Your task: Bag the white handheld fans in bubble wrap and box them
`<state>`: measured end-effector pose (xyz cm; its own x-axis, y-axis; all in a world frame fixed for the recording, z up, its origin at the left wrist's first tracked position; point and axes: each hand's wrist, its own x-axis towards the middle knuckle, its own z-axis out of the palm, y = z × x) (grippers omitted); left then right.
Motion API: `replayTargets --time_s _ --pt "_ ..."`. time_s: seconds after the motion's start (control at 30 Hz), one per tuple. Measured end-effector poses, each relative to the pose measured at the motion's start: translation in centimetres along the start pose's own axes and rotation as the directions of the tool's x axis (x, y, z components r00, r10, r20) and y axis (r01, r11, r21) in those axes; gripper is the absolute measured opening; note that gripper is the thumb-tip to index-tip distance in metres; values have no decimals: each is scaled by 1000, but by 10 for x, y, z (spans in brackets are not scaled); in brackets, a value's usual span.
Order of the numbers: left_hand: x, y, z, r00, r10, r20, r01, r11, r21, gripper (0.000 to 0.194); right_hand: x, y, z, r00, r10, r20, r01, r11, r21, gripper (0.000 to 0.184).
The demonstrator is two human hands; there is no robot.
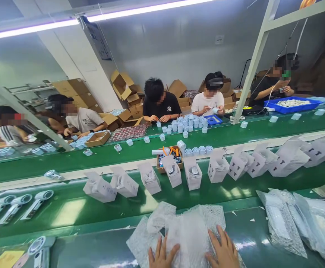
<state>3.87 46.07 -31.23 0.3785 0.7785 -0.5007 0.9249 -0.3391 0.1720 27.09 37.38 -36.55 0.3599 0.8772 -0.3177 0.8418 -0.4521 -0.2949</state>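
Note:
Directly below me, several sheets or bags of bubble wrap (189, 227) lie in a loose pile on the green bench. My left hand (162, 253) rests on the near left part of the pile, fingers spread. On its right side lies my right hand (224, 249), also with fingers stretched apart. Both palms are partly cut off by the lower frame edge. Whether anything is wrapped inside the bubble wrap I cannot tell. More filled bubble bags (282, 219) lie to the right, and a grey-white handheld device with a round head (41, 249) lies to the left.
Open white boxes (150, 178) stand in a row along the green conveyor (75, 208). Similar round-headed devices (38, 203) lie at its left. A carton of small parts (169, 158) and light-blue cups (198, 150) stand behind the boxes. Several co-workers (161, 100) sit across the line.

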Motion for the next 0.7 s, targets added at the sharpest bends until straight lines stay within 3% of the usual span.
replayTargets --time_s 0.13,0.23,0.3,0.4,0.5,0.57,0.6,0.67,0.7 --pt "-14 1 -42 998 -43 -43 41 998 -47 74 -3 43 -3 997 37 -65 -33 997 71 54" --pt "-8 32 -63 988 -138 -72 119 966 -228 69 4 64 -17 999 7 -50 -1 993 120 36" --pt "6 61 -65 974 -218 -55 186 919 -348 63 5 71 -28 999 -31 -22 34 986 166 33" --pt "29 100 -58 948 -319 4 295 871 -393 50 -5 76 -42 991 -123 51 108 968 225 45" --pt "35 122 -51 947 -321 -5 298 886 -356 34 -22 88 -48 935 -294 197 253 945 208 81" --pt "23 127 -44 966 -246 -78 206 917 -340 31 -31 99 -46 895 -363 259 323 928 185 100" --pt "14 128 -38 983 -144 -114 102 944 -313 30 -34 105 -44 888 -376 263 339 924 178 98" --pt "-3 126 -18 977 182 -107 -200 962 -188 39 -36 117 -39 895 -386 224 354 920 169 70" --pt "-10 125 -5 936 348 -51 -352 930 -105 48 -36 123 -38 898 -398 189 370 914 167 55"
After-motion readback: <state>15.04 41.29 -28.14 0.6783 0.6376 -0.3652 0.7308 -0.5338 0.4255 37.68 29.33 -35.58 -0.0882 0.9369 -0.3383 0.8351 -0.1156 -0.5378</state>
